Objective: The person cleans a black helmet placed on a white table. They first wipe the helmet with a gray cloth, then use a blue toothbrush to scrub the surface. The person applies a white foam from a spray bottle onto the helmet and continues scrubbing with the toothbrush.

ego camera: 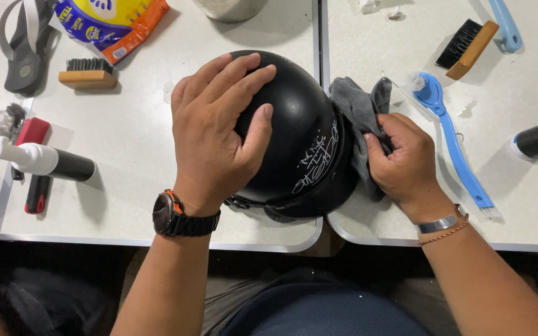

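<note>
**Wiping down a black helmet**

We are looking down at a matte black helmet (306,143) sitting in the middle of the frame, straddling the seam between two white tabletops (132,143). Our left hand (216,134) is lying flat over the crown, fingers (244,81) spread open and pressing down rather than gripping, so the shell is being steadied. Our right hand (403,162) is closing its fingers around a bunched grey cloth (359,112), which is touching the helmet's right side just beside the white lettering.

We judge that the wiping step is in hand: one hand bracing, the other rubbing. The next move probably calls for firm downward pressure from the left hand while the cloth is sliding along the curve, since a rounded shell tends to rock.

Around us, a blue long-handled brush (449,140) is lying right of the cloth, a wooden brush (88,71) is resting at upper left, and a black-and-white bottle (48,162) is lying at left.
</note>
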